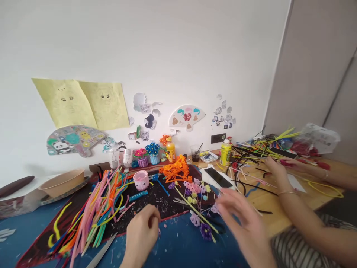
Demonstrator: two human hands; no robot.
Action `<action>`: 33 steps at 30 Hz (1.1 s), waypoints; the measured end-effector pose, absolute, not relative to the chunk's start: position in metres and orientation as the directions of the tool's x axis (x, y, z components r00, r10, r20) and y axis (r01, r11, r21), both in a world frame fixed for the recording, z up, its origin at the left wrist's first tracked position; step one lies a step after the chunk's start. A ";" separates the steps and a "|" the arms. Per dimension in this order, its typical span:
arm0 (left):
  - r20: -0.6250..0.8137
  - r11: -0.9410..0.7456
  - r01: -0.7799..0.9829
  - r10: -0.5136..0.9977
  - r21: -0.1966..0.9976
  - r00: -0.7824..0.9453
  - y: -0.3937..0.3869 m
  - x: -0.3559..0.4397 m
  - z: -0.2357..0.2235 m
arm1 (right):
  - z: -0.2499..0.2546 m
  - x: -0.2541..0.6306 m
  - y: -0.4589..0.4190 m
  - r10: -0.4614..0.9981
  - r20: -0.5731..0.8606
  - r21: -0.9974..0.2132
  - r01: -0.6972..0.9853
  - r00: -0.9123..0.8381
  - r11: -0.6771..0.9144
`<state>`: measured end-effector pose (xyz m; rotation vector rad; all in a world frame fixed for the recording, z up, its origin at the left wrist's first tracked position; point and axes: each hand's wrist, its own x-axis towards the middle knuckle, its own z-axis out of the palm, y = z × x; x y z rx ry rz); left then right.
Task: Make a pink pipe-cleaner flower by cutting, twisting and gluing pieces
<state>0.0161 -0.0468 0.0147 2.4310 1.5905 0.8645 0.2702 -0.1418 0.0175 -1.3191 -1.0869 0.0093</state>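
Note:
My left hand [142,230] rests low on the blue table [178,249] at the edge of a black mat [161,199]. Its fingers are curled shut; what they pinch, if anything, is hidden. My right hand [242,219] is blurred by motion, with fingers stretched out and nothing in it. It hovers just right of a bunch of pipe-cleaner flowers [198,208] in purple, pink and yellow on yellow stems. A heap of coloured pipe cleaners [95,212] lies left of my left hand, and scissors [102,251] lie at the front edge.
A pink cup [141,179], an orange pipe-cleaner piece [175,169], a phone [219,177] and two bottles [170,150] stand further back. A paper bowl [61,181] is at the left. At the right, another person's hands [276,167] work among loose pipe cleaners [251,152] on a wooden table.

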 end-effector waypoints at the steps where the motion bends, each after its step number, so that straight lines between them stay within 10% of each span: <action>1: 0.402 -0.462 0.796 0.864 0.390 0.304 -0.036 0.021 0.019 | 0.006 0.266 -0.133 0.617 0.609 -0.753 0.608 0.498 0.252; 6: 0.423 -0.520 0.714 0.842 0.470 0.335 0.022 0.041 0.033 | -0.035 0.263 -0.084 0.768 0.522 -0.437 0.889 0.371 -0.132; 12: 0.434 -0.494 0.654 0.860 0.573 0.270 0.068 0.043 0.024 | -0.037 0.261 -0.058 0.792 0.516 -0.265 0.940 0.327 -0.215; 21: 0.428 -0.601 0.410 0.789 0.686 0.440 0.045 0.058 0.021 | -0.004 0.251 -0.060 0.630 0.694 -0.503 0.861 0.349 0.077; 25: 0.542 -0.666 0.233 0.725 0.709 0.425 0.022 0.073 0.045 | 0.005 0.233 -0.059 0.587 0.773 -0.436 0.874 0.241 0.215; 33: 0.699 -0.752 0.485 0.632 0.446 0.336 -0.010 0.080 0.067 | 0.012 0.214 -0.065 0.477 0.873 -0.253 0.928 0.099 0.272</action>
